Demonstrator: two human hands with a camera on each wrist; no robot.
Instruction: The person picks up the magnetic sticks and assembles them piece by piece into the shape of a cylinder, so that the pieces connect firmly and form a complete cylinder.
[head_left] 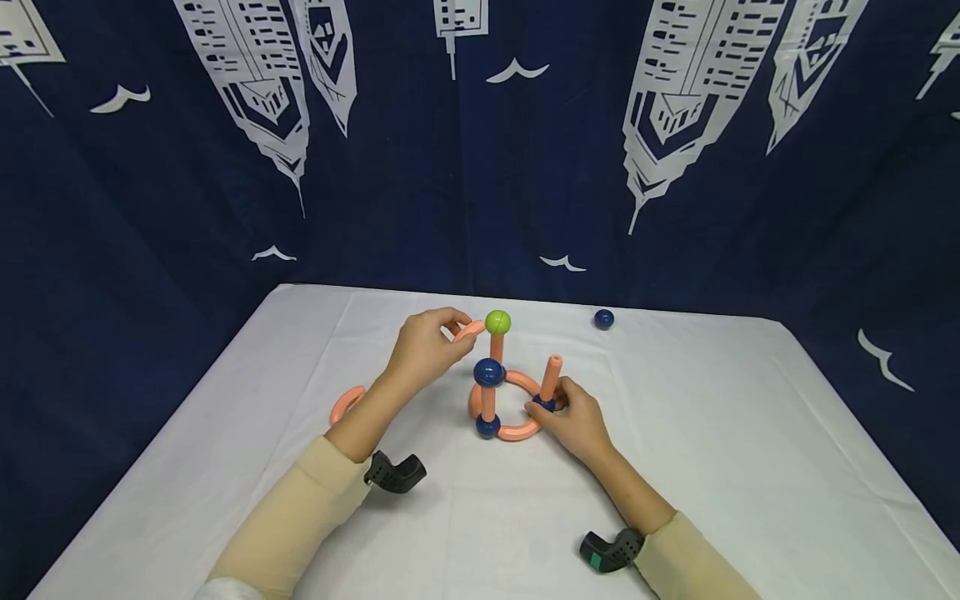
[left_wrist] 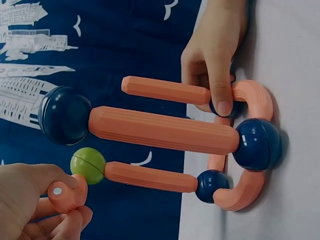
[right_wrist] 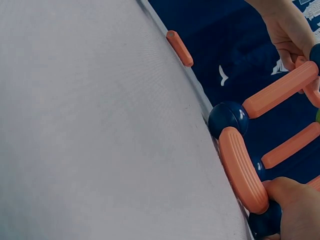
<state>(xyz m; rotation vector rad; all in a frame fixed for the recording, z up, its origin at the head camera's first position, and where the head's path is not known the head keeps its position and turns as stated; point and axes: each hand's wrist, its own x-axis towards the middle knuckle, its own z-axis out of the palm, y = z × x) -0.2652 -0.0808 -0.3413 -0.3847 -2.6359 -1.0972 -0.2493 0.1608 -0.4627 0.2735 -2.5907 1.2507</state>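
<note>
My left hand point(head_left: 426, 348) pinches a curved orange magnetic rod point(left_wrist: 70, 194). One end of that rod meets the green ball point(head_left: 498, 322) in the head view. The green ball caps an upright orange rod at the back of a small magnetic structure. Curved orange rods point(head_left: 519, 432) and blue balls form its ring base. In front, another upright rod point(left_wrist: 160, 129) carries a blue ball point(head_left: 489, 372) on top. My right hand point(head_left: 581, 422) holds the blue ball point(head_left: 545, 403) at the ring's right side, under a third upright rod point(head_left: 551, 377) with a bare top.
A loose curved orange rod point(head_left: 345, 403) lies left of the structure, partly behind my left forearm. A single blue ball point(head_left: 603, 319) sits near the far table edge. White cloth point(head_left: 750, 450) covers the table, and a dark blue patterned curtain point(head_left: 465, 183) hangs behind it.
</note>
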